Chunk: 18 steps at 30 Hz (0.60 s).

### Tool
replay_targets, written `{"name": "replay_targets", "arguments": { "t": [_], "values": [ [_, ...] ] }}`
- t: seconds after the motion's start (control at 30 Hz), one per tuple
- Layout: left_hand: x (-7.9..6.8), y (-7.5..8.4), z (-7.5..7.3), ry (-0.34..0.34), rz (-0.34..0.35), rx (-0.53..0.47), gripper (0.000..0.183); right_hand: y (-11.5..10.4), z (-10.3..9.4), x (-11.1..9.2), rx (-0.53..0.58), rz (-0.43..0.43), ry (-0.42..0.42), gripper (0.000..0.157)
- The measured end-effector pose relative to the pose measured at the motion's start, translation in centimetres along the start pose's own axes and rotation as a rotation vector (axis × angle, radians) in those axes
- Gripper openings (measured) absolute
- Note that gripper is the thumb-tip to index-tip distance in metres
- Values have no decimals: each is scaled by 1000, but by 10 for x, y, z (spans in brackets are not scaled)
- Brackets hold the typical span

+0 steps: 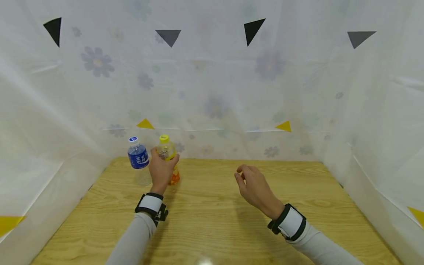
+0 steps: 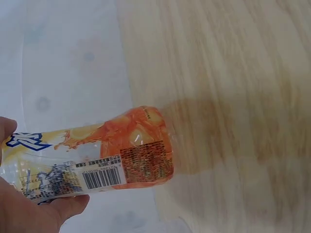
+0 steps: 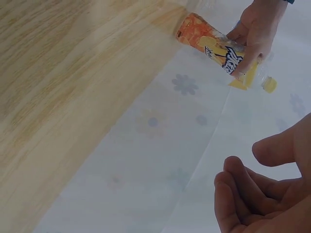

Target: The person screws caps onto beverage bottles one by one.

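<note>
My left hand (image 1: 161, 170) grips a clear drink bottle (image 1: 173, 178) with a yellow cap and an orange-and-yellow label. The left wrist view shows the thumb and fingers around its upper part, and a barcode on the label of the bottle (image 2: 112, 160). It stands nearly upright; whether its base touches the table I cannot tell. Just left of this hand is a water bottle (image 1: 138, 156) with a blue label and white cap, upright on the table. Over the right half of the table hangs my right hand (image 1: 255, 186), fingers loosely curled and holding nothing.
A wood-grain table (image 1: 205, 221) spreads under both hands. Behind it and along both sides hang whitish sheets (image 1: 212, 81) with faint flowers and black, grey and yellow triangles. Both wrists wear a black-and-white strap (image 1: 291, 222).
</note>
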<state>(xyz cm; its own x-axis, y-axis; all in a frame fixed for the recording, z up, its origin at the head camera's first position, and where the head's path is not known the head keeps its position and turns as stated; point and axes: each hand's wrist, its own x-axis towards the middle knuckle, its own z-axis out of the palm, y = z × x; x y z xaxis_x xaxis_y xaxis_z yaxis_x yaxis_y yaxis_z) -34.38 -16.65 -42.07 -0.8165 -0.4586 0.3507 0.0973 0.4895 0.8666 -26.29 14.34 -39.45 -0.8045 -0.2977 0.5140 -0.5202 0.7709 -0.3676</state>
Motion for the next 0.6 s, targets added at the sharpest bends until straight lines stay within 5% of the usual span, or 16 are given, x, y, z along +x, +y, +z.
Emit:
{"name": "replay_targets", "arguments": {
  "t": [0.23,0.6],
  "values": [
    [2,-1,-3,-53,-5,2,80,0,1,-2,19,22,-14,12],
    [-4,3,-5,-30,-5,-38,91,0,2,-3,20,40,-47,11]
  ]
}}
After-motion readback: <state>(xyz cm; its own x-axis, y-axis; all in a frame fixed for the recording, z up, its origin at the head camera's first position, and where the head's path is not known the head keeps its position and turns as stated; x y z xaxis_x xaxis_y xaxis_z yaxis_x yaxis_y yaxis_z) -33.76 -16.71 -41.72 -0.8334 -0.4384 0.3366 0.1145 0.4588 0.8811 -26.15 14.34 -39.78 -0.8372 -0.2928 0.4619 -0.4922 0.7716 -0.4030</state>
